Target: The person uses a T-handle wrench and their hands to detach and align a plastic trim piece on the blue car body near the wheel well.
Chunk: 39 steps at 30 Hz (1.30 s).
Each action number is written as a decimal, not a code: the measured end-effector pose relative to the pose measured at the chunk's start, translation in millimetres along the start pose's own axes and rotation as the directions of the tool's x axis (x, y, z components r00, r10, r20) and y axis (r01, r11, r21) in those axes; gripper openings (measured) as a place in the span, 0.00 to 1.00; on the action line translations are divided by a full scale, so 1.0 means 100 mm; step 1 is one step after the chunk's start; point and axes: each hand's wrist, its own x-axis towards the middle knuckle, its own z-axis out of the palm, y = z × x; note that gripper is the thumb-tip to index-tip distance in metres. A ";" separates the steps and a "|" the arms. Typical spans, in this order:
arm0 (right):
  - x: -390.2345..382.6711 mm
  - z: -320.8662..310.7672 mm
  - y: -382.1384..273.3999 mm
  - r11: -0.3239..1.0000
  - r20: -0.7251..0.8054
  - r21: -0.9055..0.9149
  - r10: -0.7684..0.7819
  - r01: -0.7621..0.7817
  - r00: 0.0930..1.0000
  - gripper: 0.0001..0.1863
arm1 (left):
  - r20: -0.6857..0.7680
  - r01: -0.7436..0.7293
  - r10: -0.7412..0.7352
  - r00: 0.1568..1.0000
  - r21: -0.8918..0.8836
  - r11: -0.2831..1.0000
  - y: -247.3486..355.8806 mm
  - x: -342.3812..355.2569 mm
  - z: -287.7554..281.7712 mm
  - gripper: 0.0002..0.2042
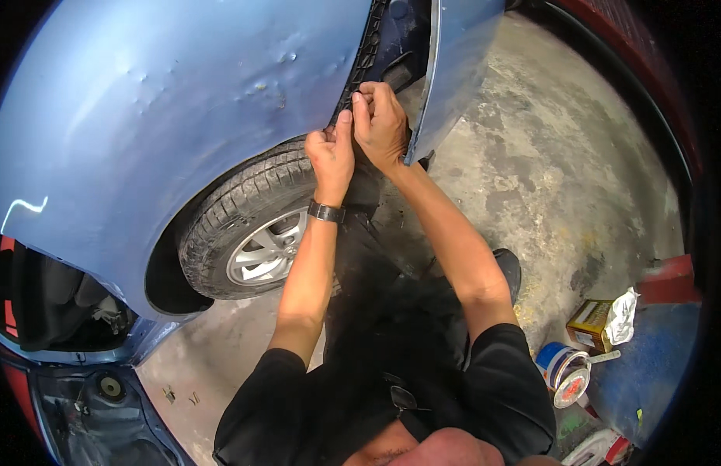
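Bodywork (189, 101), blue, glossy and marked by small dents, fills the upper left of the view, curving over a tyre (228, 203) on a silver wheel (259, 260). A person in a black T-shirt (500, 380) reaches up to its edge with both bare arms. Down that edge, in the gap beside a swung-out blue door (453, 74), runs a narrow black strip (366, 56) with a ridged, uneven outline; its lower end disappears behind the fingers.

The right hand (380, 124) pinches at the strip, thumb and forefinger nearly meeting, with the wrist just beside the door's lower corner. The left hand (331, 159), a dark watch (326, 212) on its wrist, sits just below and to the left, thumb raised and fingers curled in at the panel edge above the tyre. Whether it grips the strip or only the metal, I cannot tell.

The strip looks light and bendy, probably rubber or soft plastic, and might tear or kink if pulled hard. A fingertip pinch close to the panel edge seems the best hold. The bodywork is stiff, likely slippery on its smooth face, and its rim may be sharp.
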 end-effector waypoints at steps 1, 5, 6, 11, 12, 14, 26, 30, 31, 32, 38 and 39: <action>0.02 0.02 0.00 1.000 -0.003 0.009 0.002 -0.002 1.000 0.07 | 0.005 0.015 -0.015 1.000 -0.058 0.998 -0.02 -0.01 -0.02 0.13; 0.04 0.04 0.01 0.991 -0.034 -0.106 -0.081 0.077 0.996 0.07 | -0.213 -0.056 -0.019 0.977 -0.343 0.938 0.26 -0.11 0.15 0.09; 0.04 0.03 -0.03 0.996 -0.039 -0.082 -0.042 0.039 0.998 0.06 | -0.222 -0.024 -0.061 0.973 -0.359 0.933 0.27 -0.17 0.13 0.09; 0.03 0.04 -0.02 0.993 -0.001 -0.121 -0.011 0.011 1.000 0.05 | -0.248 0.079 -0.175 0.953 -0.354 0.932 0.15 -0.32 0.13 0.08; 0.03 0.04 0.00 0.991 -0.007 -0.128 -0.032 0.031 0.999 0.06 | -0.229 0.099 -0.180 0.957 -0.327 0.940 0.10 -0.33 0.11 0.08; 0.03 0.02 0.00 0.990 0.015 -0.133 -0.037 0.039 0.999 0.05 | -0.216 0.111 -0.183 0.959 -0.307 0.945 0.05 -0.31 0.08 0.08; 0.03 -0.02 0.00 0.980 0.047 -0.176 -0.090 0.097 0.995 0.06 | -0.108 0.157 -0.183 0.977 -0.212 0.965 0.14 -0.26 0.06 0.08; 0.04 -0.06 -0.01 0.954 0.119 -0.244 -0.149 0.174 0.982 0.06 | -0.158 0.032 -0.136 0.978 -0.529 0.848 0.14 -0.14 0.09 0.12; 0.03 -0.05 -0.01 0.953 0.106 -0.255 -0.143 0.166 0.984 0.06 | -0.072 0.076 -0.129 0.989 -0.500 0.862 0.10 -0.11 0.06 0.14; 0.00 -0.01 0.00 0.969 0.089 -0.224 -0.082 0.100 0.993 0.07 | -0.077 0.042 -0.085 0.993 -0.447 0.893 0.12 -0.09 0.05 0.12; -0.03 0.12 0.01 0.990 -0.031 -0.133 0.047 -0.051 0.998 0.07 | -0.055 0.010 -0.022 0.998 -0.211 0.977 0.22 -0.07 0.04 0.10; -0.01 0.12 -0.02 0.992 -0.039 -0.108 0.064 -0.068 0.997 0.07 | -0.084 -0.013 -0.005 0.996 -0.211 0.977 0.21 -0.06 0.03 0.10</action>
